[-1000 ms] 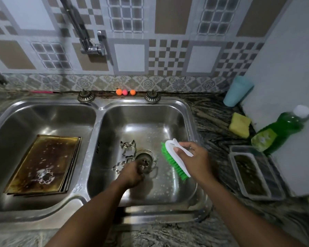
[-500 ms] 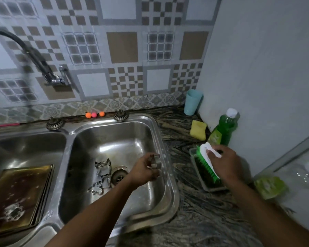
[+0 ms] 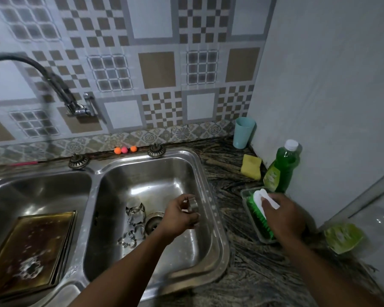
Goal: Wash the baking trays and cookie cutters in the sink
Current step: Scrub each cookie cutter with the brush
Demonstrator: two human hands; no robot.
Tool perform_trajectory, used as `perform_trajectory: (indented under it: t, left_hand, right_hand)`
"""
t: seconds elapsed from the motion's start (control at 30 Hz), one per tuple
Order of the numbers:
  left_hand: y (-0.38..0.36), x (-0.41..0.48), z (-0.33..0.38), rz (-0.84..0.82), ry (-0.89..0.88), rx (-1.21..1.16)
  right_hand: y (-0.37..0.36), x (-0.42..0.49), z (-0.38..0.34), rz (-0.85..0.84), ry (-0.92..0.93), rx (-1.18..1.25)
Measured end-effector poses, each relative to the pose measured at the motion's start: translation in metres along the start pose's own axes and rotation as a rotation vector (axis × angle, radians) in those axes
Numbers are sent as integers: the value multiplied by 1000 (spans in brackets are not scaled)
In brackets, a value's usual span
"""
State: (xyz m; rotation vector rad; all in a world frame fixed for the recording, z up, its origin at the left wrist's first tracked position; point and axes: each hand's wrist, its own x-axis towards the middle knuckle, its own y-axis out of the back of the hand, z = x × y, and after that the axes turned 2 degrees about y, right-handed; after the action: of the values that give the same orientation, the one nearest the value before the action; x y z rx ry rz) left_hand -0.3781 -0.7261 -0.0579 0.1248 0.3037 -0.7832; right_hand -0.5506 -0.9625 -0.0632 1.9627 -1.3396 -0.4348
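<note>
The right hand (image 3: 284, 216) has just carried the scrubbing brush (image 3: 258, 209) out of the sink (image 3: 217, 218) and over to the right side of the surface. A second ago its green bristles hung over the right basin beside the drain (image 3: 153, 222); now they are down inside the clear plastic container (image 3: 246, 193) that stands just right of the sink, in front of the green dish-soap bottle (image 3: 284, 167). The fingers (image 3: 282, 199) of that hand are clenched round the brush's white handle.

The left hand (image 3: 182, 216) has come up too. It was down at the drain, and now it is raised above the right basin near its right wall, its fingers (image 3: 182, 199) pinching one metal cookie cutter (image 3: 193, 204). The other cookie cutters (image 3: 135, 214) lie on the basin floor just left of the drain, and the baking tray (image 3: 31, 247) lies flat in the left basin, flecked with suds and darkly stained.

My reading is that the brush is being loaded in the container — what it holds I cannot tell — ready to scrub the cutter in hand. If so, the washing is at an early stage: one cutter up, the rest and the tray not yet cleaned.
</note>
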Motion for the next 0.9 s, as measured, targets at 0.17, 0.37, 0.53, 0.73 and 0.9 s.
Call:
perform_trajectory:
  t: [0.17,0.37,0.53,0.73,0.9]
  left_hand:
    - [28,-16,13,3,-53,4]
    - [64,-30,26,43,-73,10]
    - [117,-55,24,18,-131,85]
    - [165,-74,25,0,-99,16]
    - [201,-82,19,37,-67,-81]
  right_hand:
    - [6,-18,-73,-11,198,280]
    - [-51,-79,-162,-253,477,472]
    - [-77,-97,-162,-201,525,354]
    - [-104,-142,-219,-222,754,390]
    - [-121,-148,-230,-113,686,415]
